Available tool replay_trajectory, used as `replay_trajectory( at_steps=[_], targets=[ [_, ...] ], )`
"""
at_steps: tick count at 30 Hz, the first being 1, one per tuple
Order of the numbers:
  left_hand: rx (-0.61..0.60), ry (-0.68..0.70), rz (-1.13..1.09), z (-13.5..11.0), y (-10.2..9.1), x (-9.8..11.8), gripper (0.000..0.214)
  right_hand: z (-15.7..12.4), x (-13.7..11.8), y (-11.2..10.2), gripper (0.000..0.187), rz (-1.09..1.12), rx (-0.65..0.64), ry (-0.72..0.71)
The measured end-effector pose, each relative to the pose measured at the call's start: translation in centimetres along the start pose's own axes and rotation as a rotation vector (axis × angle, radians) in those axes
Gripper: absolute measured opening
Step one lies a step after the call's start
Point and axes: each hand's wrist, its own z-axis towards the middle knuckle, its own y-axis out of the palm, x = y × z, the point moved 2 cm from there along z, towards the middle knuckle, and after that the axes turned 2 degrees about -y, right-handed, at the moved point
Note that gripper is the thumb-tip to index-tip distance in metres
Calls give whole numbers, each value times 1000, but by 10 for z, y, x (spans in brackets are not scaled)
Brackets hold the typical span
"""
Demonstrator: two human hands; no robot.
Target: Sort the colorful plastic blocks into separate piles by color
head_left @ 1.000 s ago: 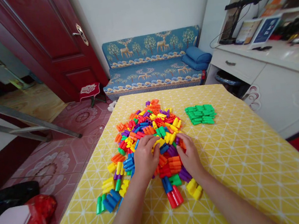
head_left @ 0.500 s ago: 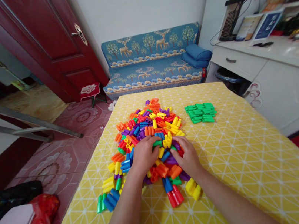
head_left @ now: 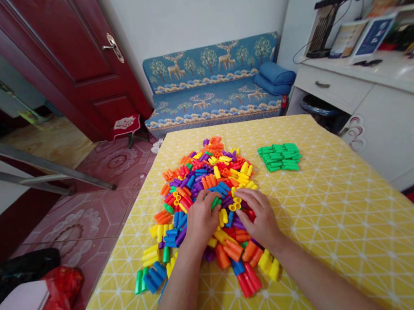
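A big heap of coloured plastic tube blocks (head_left: 203, 181) lies on the yellow patterned tablecloth (head_left: 337, 218). My left hand (head_left: 201, 218) rests on the heap's near part, fingers curled over a green block (head_left: 215, 203). My right hand (head_left: 258, 214) lies beside it, fingers bent down onto yellow and red blocks. Orange, red and yellow blocks (head_left: 247, 268) lie just under my wrists. A separate small pile of green blocks (head_left: 279, 157) sits to the right of the heap, out of reach of both hands.
A blue patterned sofa (head_left: 216, 91) stands beyond the table's far edge. White cabinets (head_left: 379, 108) run along the right. A dark red door (head_left: 61, 63) and tiled floor are at the left, with a red bag (head_left: 39, 309) on the floor.
Both hands have raked through the heap, pulling blocks toward me. Orange and red blocks near my wrists shifted closer to the table's front; the hands stayed close together.
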Motion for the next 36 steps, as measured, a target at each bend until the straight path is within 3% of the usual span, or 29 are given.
replay_trajectory(
  at_steps=[3, 6, 8, 15, 22, 25, 29, 33, 36],
  targets=[
    [56, -53, -435, 0, 2, 4, 26, 0, -1, -2, 45, 5, 41, -38],
    [-69, -159, -787, -3, 8, 10, 45, -2, -1, -3, 55, 12, 42, -56],
    [-135, -192, -873, -5, 12, 14, 52, -3, -1, -2, 59, 27, 16, -75],
    [-162, -147, -681, -9, 16, 16, 51, -1, -2, 0, 52, 84, -58, -172],
    [-174, -57, -572, -8, 18, 17, 49, -2, 0, 2, 32, 145, -4, -99],
    [-185, -53, -538, -7, 18, 16, 41, 2, 6, -5, 20, 152, 82, -25],
    [-200, -72, -489, -6, 16, 17, 33, 8, 50, -40, 12, 74, 353, 195],
    [-199, -62, -454, -5, 15, 19, 28, 0, 138, -95, 34, 39, 699, 498],
    [-201, -53, -433, -5, 15, 20, 25, -7, 198, -126, 33, -24, 745, 639]
  ],
)
